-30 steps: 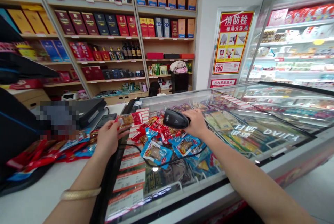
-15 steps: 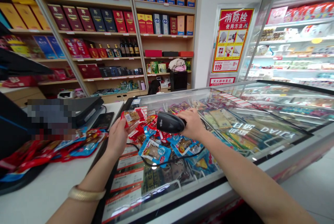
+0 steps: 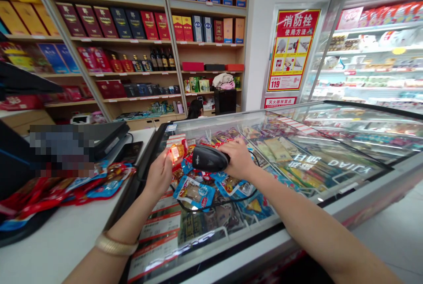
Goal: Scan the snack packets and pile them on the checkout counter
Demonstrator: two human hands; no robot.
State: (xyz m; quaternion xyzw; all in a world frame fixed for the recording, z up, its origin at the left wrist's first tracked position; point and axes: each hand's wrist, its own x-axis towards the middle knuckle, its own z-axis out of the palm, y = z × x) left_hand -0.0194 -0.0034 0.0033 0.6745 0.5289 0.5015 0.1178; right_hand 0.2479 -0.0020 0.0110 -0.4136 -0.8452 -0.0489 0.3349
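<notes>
– What stands on the left?
– A white counter, with red and blue packets heaped on it. Far behind, wooden shelves carry boxes.
– And in the middle?
– A glass-topped freezer. Above it, the left hand pinches one red packet, which glows brightly, just left of the scanner. More packets lie on the glass below. The right hand is closed around the scanner.
– On the right?
– A red poster at the far wall, then a bright fridge.
</notes>
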